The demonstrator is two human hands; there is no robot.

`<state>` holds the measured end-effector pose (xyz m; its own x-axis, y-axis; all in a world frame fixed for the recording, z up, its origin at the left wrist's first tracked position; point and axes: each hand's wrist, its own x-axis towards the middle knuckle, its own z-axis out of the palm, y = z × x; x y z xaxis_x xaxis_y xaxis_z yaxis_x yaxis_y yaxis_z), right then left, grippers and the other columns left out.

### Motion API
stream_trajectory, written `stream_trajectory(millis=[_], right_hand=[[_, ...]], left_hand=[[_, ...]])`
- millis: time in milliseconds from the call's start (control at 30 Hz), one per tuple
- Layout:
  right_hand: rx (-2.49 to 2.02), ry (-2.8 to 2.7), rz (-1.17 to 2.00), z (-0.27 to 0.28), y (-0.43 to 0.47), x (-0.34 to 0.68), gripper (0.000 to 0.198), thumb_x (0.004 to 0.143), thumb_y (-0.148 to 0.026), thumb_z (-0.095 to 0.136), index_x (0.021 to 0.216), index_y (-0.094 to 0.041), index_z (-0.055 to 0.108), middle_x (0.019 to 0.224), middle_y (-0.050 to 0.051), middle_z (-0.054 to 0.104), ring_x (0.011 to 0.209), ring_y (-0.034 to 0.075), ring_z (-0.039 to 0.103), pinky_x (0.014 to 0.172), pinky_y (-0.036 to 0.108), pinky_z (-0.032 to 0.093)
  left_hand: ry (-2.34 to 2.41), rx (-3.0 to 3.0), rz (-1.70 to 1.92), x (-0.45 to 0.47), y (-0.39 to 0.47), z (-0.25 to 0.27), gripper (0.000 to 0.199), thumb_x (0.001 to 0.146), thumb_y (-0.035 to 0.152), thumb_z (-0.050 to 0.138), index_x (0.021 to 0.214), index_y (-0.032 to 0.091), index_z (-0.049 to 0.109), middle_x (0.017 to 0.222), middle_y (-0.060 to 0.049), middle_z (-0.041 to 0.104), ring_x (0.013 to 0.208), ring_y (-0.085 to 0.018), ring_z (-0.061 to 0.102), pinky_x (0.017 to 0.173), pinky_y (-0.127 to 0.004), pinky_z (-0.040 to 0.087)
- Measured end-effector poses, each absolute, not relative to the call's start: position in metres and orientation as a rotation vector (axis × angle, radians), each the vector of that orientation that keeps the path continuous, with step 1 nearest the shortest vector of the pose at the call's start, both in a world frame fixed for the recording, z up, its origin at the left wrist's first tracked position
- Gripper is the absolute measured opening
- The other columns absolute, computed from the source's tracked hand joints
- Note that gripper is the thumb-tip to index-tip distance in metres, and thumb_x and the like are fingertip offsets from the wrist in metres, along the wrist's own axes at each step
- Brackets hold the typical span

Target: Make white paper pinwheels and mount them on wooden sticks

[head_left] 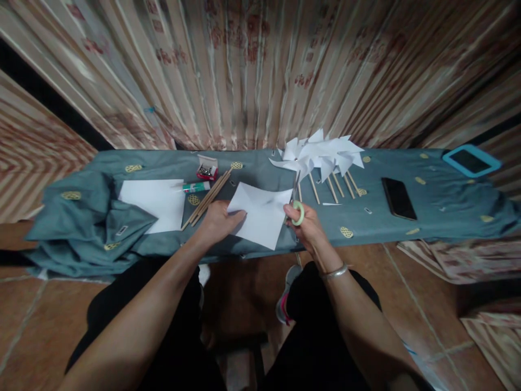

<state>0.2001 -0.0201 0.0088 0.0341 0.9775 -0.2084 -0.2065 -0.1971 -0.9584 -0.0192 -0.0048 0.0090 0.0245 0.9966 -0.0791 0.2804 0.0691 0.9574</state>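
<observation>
A square of white paper (260, 214) is pinched at its left edge by my left hand (222, 220), thumb on top. My right hand (303, 220) grips a pair of scissors (299, 213) with pale green handles. The blades point away from me, right at the paper's right corner; whether they are cutting into it I cannot tell. Left of the paper lies a bundle of wooden sticks (209, 200). Beyond my right hand, several white paper pinwheels (321, 155) on sticks lie in a pile.
A glue stick (196, 187) and an open red box of small metal pieces (207, 168) lie near the sticks. White sheets (157, 198) rest at the left, partly under bunched green cloth (93, 212). A phone (399, 198) and a blue-framed tablet (472, 161) are at the right.
</observation>
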Motion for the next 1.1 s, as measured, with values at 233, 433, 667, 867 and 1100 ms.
stream_trajectory(millis=[233,433,667,867,1100], right_hand=[[-1.192,-0.715,1.461,0.005,-0.018,0.192,0.038,0.047,-0.033,0.087,0.076,-0.02,0.067,0.071,-0.001,0.073,0.07,0.018,0.067,0.071,0.032,0.055],[-1.075,-0.542,1.323,0.01,-0.005,0.202,0.034,0.053,-0.026,0.082,0.081,-0.02,0.064,0.084,0.001,0.075,0.083,0.022,0.071,0.079,0.036,0.059],[-1.022,-0.525,1.34,0.011,-0.004,0.19,0.032,0.056,-0.024,0.081,0.083,-0.019,0.064,0.086,0.002,0.076,0.086,0.022,0.071,0.08,0.035,0.058],[-1.047,-0.613,1.403,0.01,-0.011,0.172,0.032,0.054,-0.028,0.083,0.08,-0.02,0.067,0.08,-0.001,0.074,0.076,0.017,0.068,0.076,0.031,0.054],[-1.145,-1.0,1.472,0.009,-0.023,0.184,0.046,0.062,-0.058,0.077,0.084,-0.02,0.065,0.066,-0.002,0.066,0.057,0.011,0.057,0.055,0.024,0.044]], left_hand=[[1.272,1.272,1.055,-0.016,-0.003,0.017,0.03,0.059,0.033,0.078,0.083,0.016,0.074,0.078,-0.005,0.072,0.075,-0.024,0.065,0.068,-0.033,0.054],[1.138,0.769,1.346,-0.004,-0.006,0.021,0.061,0.056,0.032,0.083,0.111,0.021,0.062,0.114,-0.009,0.067,0.113,-0.024,0.06,0.095,-0.037,0.048],[0.854,0.495,1.09,0.018,-0.022,0.021,0.037,0.065,0.035,0.079,0.096,0.02,0.065,0.109,-0.008,0.069,0.109,-0.024,0.063,0.098,-0.041,0.049],[0.926,0.31,1.283,0.026,-0.012,0.029,0.025,0.075,0.018,0.072,0.099,0.016,0.064,0.104,-0.008,0.072,0.094,-0.021,0.069,0.091,-0.037,0.055],[0.916,0.338,1.525,0.012,0.002,0.032,0.023,0.078,0.007,0.067,0.1,0.015,0.067,0.092,-0.004,0.075,0.082,-0.015,0.071,0.09,-0.03,0.055]])
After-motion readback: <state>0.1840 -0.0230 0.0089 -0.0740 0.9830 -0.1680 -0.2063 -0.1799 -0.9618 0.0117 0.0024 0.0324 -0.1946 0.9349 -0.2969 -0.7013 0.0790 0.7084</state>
